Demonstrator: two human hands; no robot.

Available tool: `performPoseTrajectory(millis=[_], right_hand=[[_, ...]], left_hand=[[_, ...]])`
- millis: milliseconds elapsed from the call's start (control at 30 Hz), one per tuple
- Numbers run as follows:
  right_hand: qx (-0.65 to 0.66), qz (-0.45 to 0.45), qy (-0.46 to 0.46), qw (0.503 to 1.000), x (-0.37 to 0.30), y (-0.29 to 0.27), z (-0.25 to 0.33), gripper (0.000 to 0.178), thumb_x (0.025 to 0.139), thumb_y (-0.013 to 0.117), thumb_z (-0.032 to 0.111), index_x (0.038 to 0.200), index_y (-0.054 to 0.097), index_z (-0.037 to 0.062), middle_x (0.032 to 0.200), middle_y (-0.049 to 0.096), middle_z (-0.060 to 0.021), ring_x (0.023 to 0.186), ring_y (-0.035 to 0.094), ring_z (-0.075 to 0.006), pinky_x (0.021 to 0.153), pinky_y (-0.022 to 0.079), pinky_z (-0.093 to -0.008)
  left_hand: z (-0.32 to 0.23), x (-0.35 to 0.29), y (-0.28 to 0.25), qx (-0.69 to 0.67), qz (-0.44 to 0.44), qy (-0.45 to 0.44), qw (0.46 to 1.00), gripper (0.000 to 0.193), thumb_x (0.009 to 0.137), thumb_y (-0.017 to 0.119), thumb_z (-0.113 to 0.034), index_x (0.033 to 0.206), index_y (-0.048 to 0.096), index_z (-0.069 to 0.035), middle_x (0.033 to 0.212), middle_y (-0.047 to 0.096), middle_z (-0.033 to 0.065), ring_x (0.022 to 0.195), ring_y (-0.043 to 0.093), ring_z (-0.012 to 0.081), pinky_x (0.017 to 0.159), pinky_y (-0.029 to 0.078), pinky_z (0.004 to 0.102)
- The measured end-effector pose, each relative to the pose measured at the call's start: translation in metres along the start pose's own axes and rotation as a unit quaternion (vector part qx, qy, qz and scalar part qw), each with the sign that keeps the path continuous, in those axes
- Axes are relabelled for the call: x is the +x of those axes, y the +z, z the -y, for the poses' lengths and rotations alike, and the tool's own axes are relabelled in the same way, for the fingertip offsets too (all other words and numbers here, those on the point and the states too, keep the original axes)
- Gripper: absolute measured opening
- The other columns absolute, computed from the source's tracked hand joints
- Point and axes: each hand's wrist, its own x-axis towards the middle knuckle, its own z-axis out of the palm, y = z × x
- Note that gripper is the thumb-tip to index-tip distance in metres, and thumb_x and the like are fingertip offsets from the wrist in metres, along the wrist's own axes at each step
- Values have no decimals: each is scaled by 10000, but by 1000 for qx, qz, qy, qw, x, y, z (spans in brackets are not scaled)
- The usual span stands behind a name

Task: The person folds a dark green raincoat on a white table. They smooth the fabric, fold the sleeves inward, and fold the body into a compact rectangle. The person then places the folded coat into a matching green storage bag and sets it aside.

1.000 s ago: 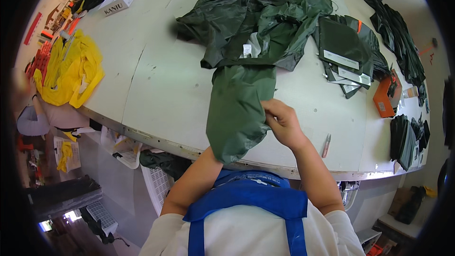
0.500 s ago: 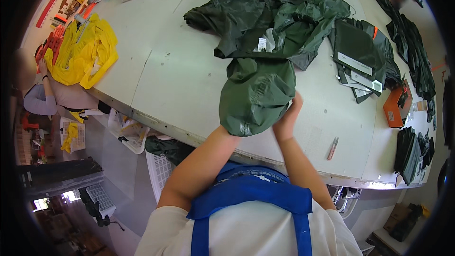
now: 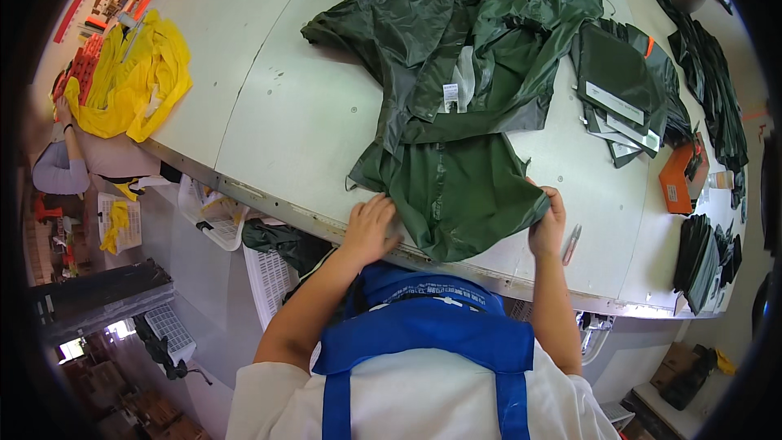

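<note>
On a pale worktable (image 3: 269,138), a dark green garment (image 3: 497,85) is lying in front of the person, its rumpled main part resting farther away and its hood-like flap (image 3: 468,195) reaching down toward the near edge. The right hand (image 3: 548,224) is pinching the flap's right corner between thumb and fingers; the left hand (image 3: 371,228) is resting at its left edge, fingers close together, though whether they are gripping cloth is impossible to tell. The flap seems mostly opened out, while the main part is lying creased and unfolded, with flat green packets (image 3: 615,77) to its right.
</note>
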Motion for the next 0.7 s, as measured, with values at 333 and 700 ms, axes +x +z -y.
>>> performPoseTrajectory(millis=[333, 700], right_hand=[[-727, 32, -221, 649, 59, -24, 84, 289, 724, 734, 100, 965, 590, 27, 936, 577, -142, 920, 525, -305, 792, 452, -416], [-547, 423, -189, 697, -31, 65, 24, 296, 699, 676, 90, 986, 626, 142, 842, 611, -19, 955, 567, -223, 1035, 294, -454]], left_hand=[[72, 28, -19, -172, 39, 48, 983, 80, 796, 629, -89, 847, 611, -31, 888, 591, 105, 902, 540, 319, 800, 449, 386], [83, 43, -49, -164, 18, -22, 986, 76, 825, 562, -69, 850, 565, 3, 868, 574, 145, 867, 549, 327, 790, 450, 406]])
